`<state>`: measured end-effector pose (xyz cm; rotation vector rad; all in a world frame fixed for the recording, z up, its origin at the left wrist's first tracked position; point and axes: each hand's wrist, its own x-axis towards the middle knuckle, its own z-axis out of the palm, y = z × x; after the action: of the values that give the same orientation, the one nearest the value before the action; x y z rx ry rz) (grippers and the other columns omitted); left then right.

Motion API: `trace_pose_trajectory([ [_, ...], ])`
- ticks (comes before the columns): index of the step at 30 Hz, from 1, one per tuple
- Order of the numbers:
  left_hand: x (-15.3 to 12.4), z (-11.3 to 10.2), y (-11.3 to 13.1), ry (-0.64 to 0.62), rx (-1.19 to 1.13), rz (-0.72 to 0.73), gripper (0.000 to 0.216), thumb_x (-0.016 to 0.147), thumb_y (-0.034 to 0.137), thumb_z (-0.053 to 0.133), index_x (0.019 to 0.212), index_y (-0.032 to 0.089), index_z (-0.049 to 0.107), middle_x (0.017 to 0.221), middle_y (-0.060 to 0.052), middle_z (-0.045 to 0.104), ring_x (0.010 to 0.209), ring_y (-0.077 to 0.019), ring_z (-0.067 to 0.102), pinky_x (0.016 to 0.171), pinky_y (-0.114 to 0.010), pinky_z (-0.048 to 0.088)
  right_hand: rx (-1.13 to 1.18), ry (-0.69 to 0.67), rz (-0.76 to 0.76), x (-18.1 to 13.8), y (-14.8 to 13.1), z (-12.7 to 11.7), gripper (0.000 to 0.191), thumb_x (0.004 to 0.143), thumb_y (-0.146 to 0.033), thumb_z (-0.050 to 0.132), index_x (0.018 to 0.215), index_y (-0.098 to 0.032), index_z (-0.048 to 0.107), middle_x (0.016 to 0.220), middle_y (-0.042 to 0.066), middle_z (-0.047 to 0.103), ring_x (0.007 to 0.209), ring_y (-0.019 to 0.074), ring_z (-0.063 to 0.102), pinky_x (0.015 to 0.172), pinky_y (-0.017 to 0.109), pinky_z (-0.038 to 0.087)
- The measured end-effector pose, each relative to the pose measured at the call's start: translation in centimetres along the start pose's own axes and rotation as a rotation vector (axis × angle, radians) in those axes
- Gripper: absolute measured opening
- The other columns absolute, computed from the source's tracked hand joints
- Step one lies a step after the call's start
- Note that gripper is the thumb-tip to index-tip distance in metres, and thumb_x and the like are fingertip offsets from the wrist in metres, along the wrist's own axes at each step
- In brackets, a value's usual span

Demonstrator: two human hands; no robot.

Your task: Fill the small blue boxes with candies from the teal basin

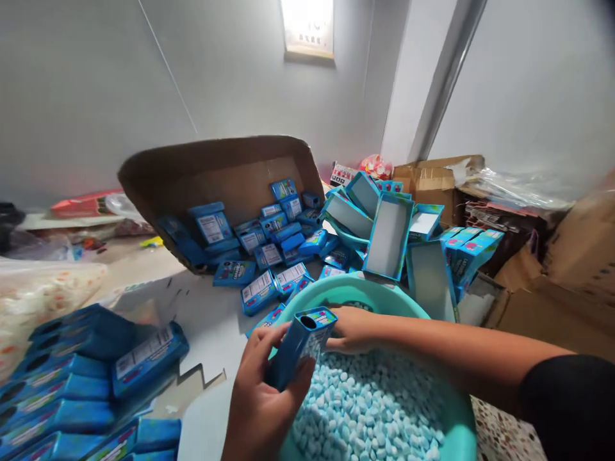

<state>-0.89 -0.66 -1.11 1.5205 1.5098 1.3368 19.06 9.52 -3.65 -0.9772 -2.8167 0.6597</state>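
My left hand point(266, 390) grips a blue candy tin point(300, 349), tilted, with a dark round opening in its top. My right hand point(355, 330) reaches into a turquoise basin point(456, 442), just behind the tin. Its fingers are mostly hidden by the tin and the candies, so I cannot see whether they hold anything. Small pale-blue candies point(365, 410) fill the basin below both hands.
Many blue tins point(259, 291) spill from a tipped cardboard box point(211, 160) behind the basin. Rows of tins point(72, 384) stand at the lower left. Display boxes point(389, 234) pile up beyond the basin, with brown cartons point(567, 314) at the right.
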Motion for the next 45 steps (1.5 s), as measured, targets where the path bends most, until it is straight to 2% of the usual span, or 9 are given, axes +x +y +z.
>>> trace_pose_trajectory([
  [7,0.5,0.2,0.3,0.069,-0.108,-0.042,0.057,0.059,0.040,0.083,0.107,0.023,0.057,0.096,-0.001,0.068,0.080,-0.0189,0.068,0.069,-0.027,0.056,-0.035,-0.058,-0.042,0.2,0.5,0.4,0.039,0.090,-0.052,0.061,0.110,-0.019,0.071,0.117,0.012,0.065,0.107,0.0278,0.061,0.097,0.044,0.046],
  [12,0.1,0.4,0.4,0.049,0.007,0.075,0.055,0.070,0.041,0.077,0.118,0.022,0.058,0.104,-0.004,0.068,0.094,-0.0216,0.067,0.080,-0.030,0.056,-0.028,-0.084,0.013,-2.2,-1.8,1.2,0.042,0.095,-0.048,0.054,0.119,-0.015,0.067,0.122,0.016,0.062,0.115,0.0294,0.058,0.102,0.048,0.043],
  [17,0.0,0.6,0.3,0.050,0.195,0.284,0.048,0.084,0.042,0.065,0.127,0.022,0.057,0.118,-0.008,0.066,0.110,-0.0262,0.063,0.100,-0.038,0.048,0.085,-0.079,0.094,-6.1,-5.7,1.2,0.074,0.093,-0.064,0.049,0.143,-0.010,0.050,0.145,0.022,0.050,0.133,0.0342,0.048,0.110,0.050,0.038],
  [22,0.9,1.3,0.3,-0.064,0.341,0.188,0.047,0.091,0.038,0.051,0.133,0.016,0.051,0.130,-0.016,0.061,0.123,-0.0316,0.058,0.100,-0.044,0.047,0.030,-0.010,0.199,-6.3,-8.7,3.0,0.094,0.086,-0.071,0.053,0.153,-0.007,0.036,0.155,0.025,0.037,0.145,0.0406,0.031,0.118,0.061,0.020],
  [28,0.5,0.9,0.2,-0.086,0.302,0.160,0.049,0.091,0.044,0.053,0.134,0.021,0.050,0.129,-0.014,0.063,0.120,-0.0314,0.061,0.096,-0.042,0.049,-0.164,0.093,0.234,-3.5,-5.5,3.1,0.073,0.091,-0.057,0.055,0.147,-0.011,0.042,0.149,0.020,0.046,0.140,0.0353,0.038,0.115,0.056,0.029],
  [31,0.1,0.7,0.2,-0.058,0.259,0.102,0.051,0.087,0.049,0.057,0.132,0.024,0.052,0.115,-0.011,0.069,0.093,-0.0279,0.069,0.079,-0.038,0.054,-0.233,0.112,0.324,-2.7,-2.5,1.6,0.054,0.093,-0.051,0.055,0.132,-0.014,0.056,0.130,0.019,0.057,0.123,0.0337,0.052,0.101,0.052,0.043],
  [35,-0.3,0.9,0.3,0.028,0.243,0.044,0.047,0.080,0.048,0.065,0.121,0.028,0.056,0.099,-0.005,0.071,0.052,-0.0176,0.058,0.056,-0.034,0.049,-0.138,0.117,0.314,-2.8,-0.1,0.2,0.043,0.101,-0.049,0.043,0.123,-0.017,0.061,0.123,0.013,0.059,0.114,0.0268,0.056,0.098,0.043,0.045],
  [40,-0.1,1.2,0.5,0.070,0.261,0.085,0.054,0.067,0.032,0.072,0.118,0.027,0.057,0.098,-0.004,0.070,0.089,-0.0269,0.069,0.071,-0.035,0.054,-0.086,0.021,0.276,-3.7,-0.2,0.6,0.051,0.101,-0.050,0.041,0.135,-0.016,0.056,0.129,0.016,0.057,0.119,0.0297,0.054,0.104,0.046,0.040],
  [45,0.2,0.9,0.3,-0.003,0.320,0.271,0.058,0.076,0.030,0.063,0.133,0.027,0.057,0.112,-0.008,0.064,0.105,-0.0289,0.064,0.087,-0.040,0.055,0.310,-0.036,0.209,-3.7,-1.8,1.2,0.038,0.102,-0.040,0.040,0.119,-0.017,0.065,0.123,0.010,0.066,0.115,0.0236,0.059,0.102,0.038,0.044],
])
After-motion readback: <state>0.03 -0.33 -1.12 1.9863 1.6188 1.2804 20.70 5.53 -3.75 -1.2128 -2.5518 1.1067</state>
